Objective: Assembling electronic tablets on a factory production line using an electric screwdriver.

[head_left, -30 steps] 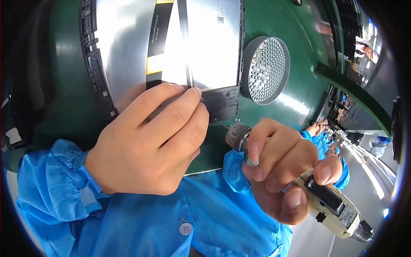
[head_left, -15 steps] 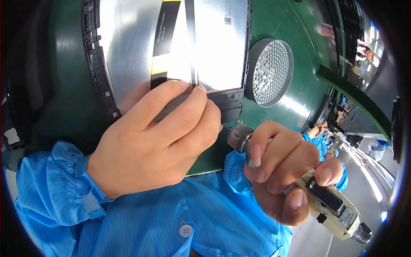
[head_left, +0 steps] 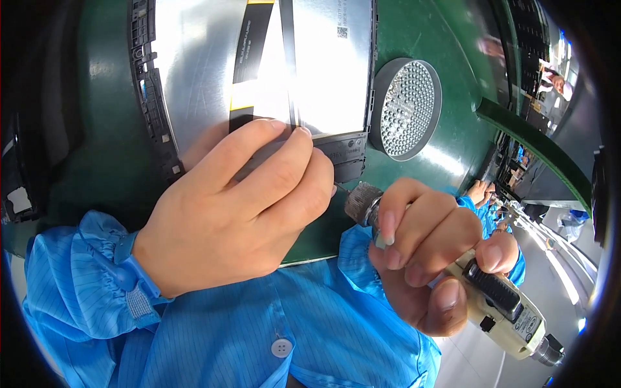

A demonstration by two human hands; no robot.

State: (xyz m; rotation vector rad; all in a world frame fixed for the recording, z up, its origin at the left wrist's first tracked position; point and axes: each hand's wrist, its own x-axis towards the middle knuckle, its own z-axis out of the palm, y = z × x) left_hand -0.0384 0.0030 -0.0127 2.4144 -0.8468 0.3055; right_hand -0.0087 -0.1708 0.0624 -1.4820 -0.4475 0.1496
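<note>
Here the left hand point(head_left: 239, 213) is pressing flat on the thin, stiff, probably fragile panel point(head_left: 259, 64) lying on the green worktop point(head_left: 427, 39), best held by its edges; the right hand point(head_left: 433, 258) is gripping an electric screwdriver point(head_left: 498, 304).

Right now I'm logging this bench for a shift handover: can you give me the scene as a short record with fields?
left hand: pressed flat on the lower edge of the silver panel, fingertips by the black flat cable
right hand: gripping the cream electric screwdriver, tip aimed at the panel's lower right corner
round tray: grey dish of small screws, right of the panel
surface: green mat
clothing: blue sleeves
</note>
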